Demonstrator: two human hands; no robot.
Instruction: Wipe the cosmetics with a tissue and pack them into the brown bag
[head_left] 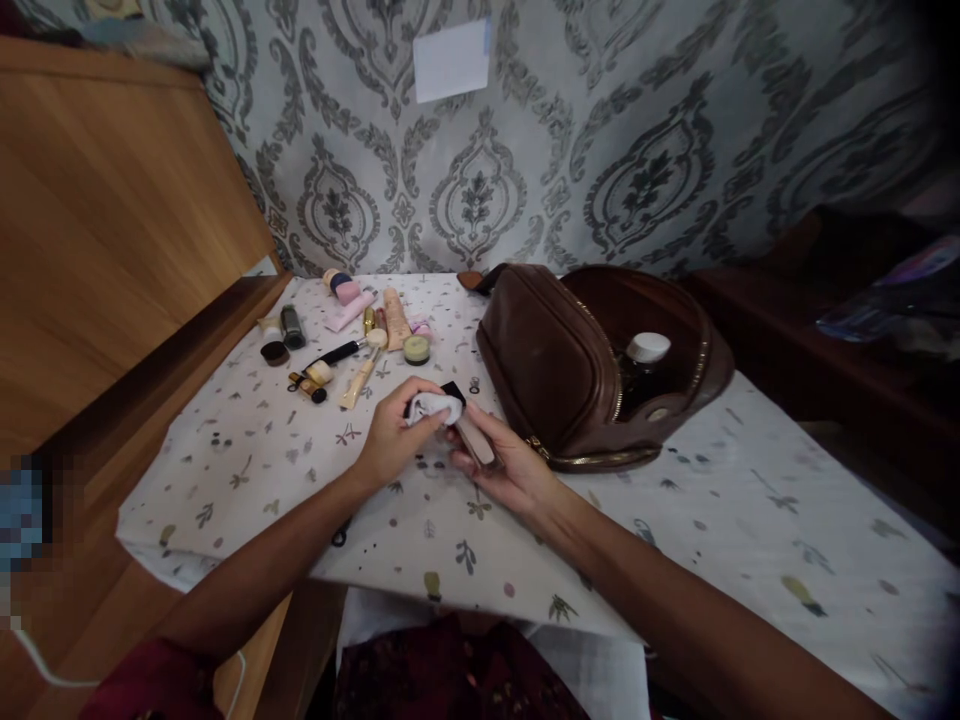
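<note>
Head-worn view, forward and down, tableward

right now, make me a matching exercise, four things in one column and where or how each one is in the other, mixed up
Things:
1. pale cloth
2. bottle with a black cap
3. brown bag
4. white lid

Places and states:
A. open, with part of its inside showing
B. in the grip of the right hand
C. showing in the bag's mouth
D. in the grip of the left hand

Right pairs: 1-D, 2-B, 3-A, 4-C
</note>
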